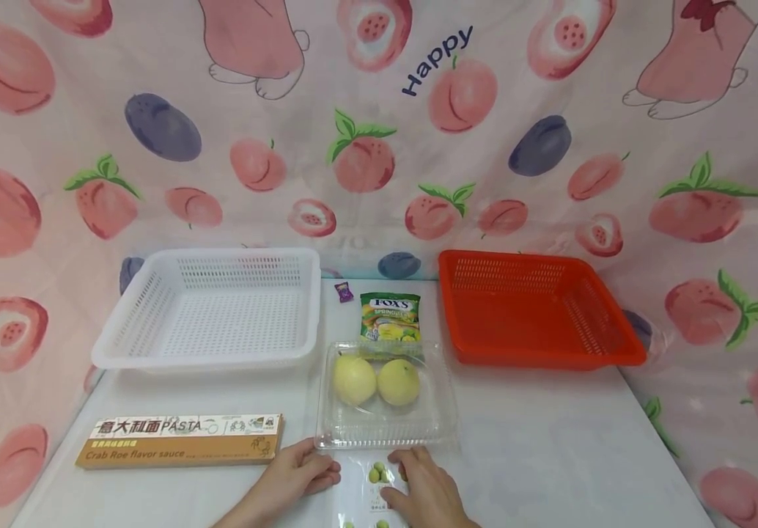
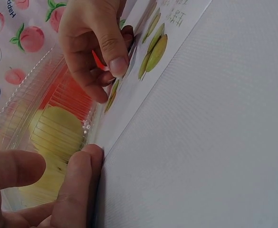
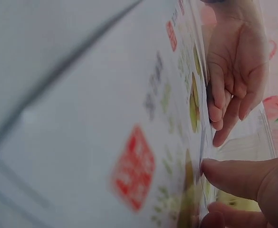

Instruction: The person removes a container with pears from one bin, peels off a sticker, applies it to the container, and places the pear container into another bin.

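A flat, glossy white packet [image 1: 355, 495] printed with green fruit lies at the front of the table. My left hand [image 1: 296, 473] rests at its upper left edge, fingers loosely bent, close to the corner of a clear plastic clamshell box [image 1: 437, 411]. On the packet's right side lies my right hand [image 1: 428, 488], its thumb over the print and its fingers at the upper edge. Two pale yellow pears [image 1: 355, 381] sit inside the box just beyond both hands. A red stamp [image 3: 135, 168] on the packet shows in the right wrist view.
At the back left stands a white basket [image 1: 207, 363], at the back right a red basket [image 1: 544, 359]. Between them lie a green Fox's candy bag [image 1: 390, 315] and a small purple wrapped candy [image 1: 343, 292]. A pasta box [image 1: 181, 441] is left of my left hand.
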`<state>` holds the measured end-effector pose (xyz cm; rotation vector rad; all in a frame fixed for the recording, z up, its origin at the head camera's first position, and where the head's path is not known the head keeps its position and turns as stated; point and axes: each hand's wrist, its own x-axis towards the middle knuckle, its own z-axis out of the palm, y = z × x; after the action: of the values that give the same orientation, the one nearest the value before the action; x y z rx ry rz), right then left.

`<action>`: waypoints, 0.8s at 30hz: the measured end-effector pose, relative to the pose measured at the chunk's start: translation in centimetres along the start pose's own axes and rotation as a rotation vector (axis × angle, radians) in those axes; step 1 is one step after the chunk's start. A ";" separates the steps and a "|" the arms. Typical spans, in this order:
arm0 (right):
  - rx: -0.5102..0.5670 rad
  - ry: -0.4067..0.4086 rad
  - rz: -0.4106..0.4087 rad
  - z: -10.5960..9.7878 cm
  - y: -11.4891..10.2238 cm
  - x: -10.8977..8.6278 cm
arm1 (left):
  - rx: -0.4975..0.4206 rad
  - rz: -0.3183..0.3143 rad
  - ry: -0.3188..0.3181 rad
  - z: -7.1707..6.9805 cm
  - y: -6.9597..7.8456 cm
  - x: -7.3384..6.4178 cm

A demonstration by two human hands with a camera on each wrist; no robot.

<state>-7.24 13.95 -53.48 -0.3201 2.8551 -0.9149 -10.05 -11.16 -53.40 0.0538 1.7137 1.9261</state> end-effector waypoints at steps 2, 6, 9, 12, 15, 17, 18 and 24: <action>-0.020 -0.001 -0.005 0.1 0.0 0.0 | -0.002 0.004 0.001 0.0 -0.1 0.0; -0.058 -0.006 -0.023 0.2 -0.1 0.0 | 0.004 -0.001 0.002 0.0 -0.2 0.0; -0.054 -0.025 -0.021 0.2 -0.2 0.1 | 0.006 -0.009 -0.002 -0.1 -0.2 0.0; -0.047 -0.034 -0.012 0.2 -0.2 0.0 | 0.006 -0.014 -0.005 -0.1 -0.3 0.0; -0.045 -0.029 -0.007 0.2 -0.2 -0.1 | 0.006 -0.013 -0.006 -0.1 -0.4 0.1; -0.041 -0.028 -0.003 0.2 -0.3 -0.1 | 0.007 -0.013 -0.006 -0.1 -0.4 0.1; -0.040 -0.026 -0.003 0.2 -0.3 -0.1 | 0.006 -0.014 -0.006 -0.1 -0.4 0.1; -0.046 -0.006 -0.015 0.3 -0.3 -0.1 | -0.001 -0.014 -0.005 -0.1 -0.2 0.2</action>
<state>-7.04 13.63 -53.53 -0.3487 2.8753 -0.8503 -10.12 -11.17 -53.69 0.0460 1.7049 1.9152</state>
